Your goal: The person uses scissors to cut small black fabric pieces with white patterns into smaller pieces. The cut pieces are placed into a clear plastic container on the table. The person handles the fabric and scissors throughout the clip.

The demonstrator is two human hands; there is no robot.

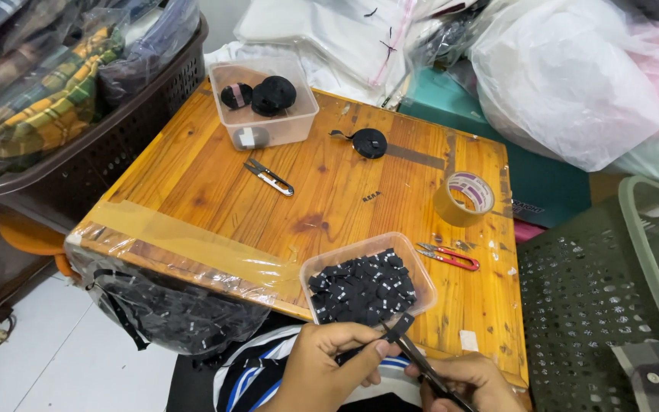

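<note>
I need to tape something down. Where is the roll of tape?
In the head view, the brown tape roll stands on the wooden table's right side, above the red-handled snips.

glossy varnished wood tabletop [215, 183]; clear plastic tub [415, 268] of matt black cloth pieces [360, 290]; shiny brown tape roll [463, 198]; metal snips [268, 177].

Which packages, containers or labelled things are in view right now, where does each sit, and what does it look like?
Near tub: table's front edge, clear plastic, filled with small black pieces.
Far tub: back left of the table, clear, holding black rolls.
Tape roll: right side, tan with a printed core.
White bag: beyond the table, bulging plastic.
Left hand and right hand: below the near tub, holding a black strip and snips.
</note>
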